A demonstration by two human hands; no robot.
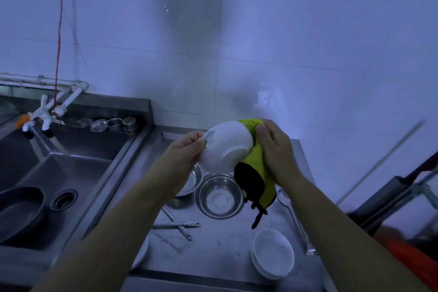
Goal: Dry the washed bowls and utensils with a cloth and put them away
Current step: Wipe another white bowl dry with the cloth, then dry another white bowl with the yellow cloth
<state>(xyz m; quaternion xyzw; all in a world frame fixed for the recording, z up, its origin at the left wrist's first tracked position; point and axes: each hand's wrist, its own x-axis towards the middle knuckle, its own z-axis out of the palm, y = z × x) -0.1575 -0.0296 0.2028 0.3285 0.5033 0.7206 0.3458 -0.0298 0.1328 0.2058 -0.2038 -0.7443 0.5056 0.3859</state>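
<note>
My left hand [183, 149] pinches the rim of a round white ceramic bowl [226, 147], held tilted above the steel counter [213, 244], while my right hand [276, 149] grips a yellow-green cloth with a black patch [257, 170] against its outer wall. Drying is under way. Below wait two steel bowls [220, 195], a long steel spoon [294, 218] and stacked white bowls [272, 252]; next, probably, wiping the inside.

Pretty clearly a commercial-style kitchen, a wash-up corner really. A deep stainless steel sink [71, 168] was set into a steel table [213, 244] against white tiled walls [284, 42], with taps [45, 116] mounted on exposed pipes. Steel bowls [220, 197], stacked white bowls [272, 253] and utensils [180, 226] were laid out on the steel.
</note>
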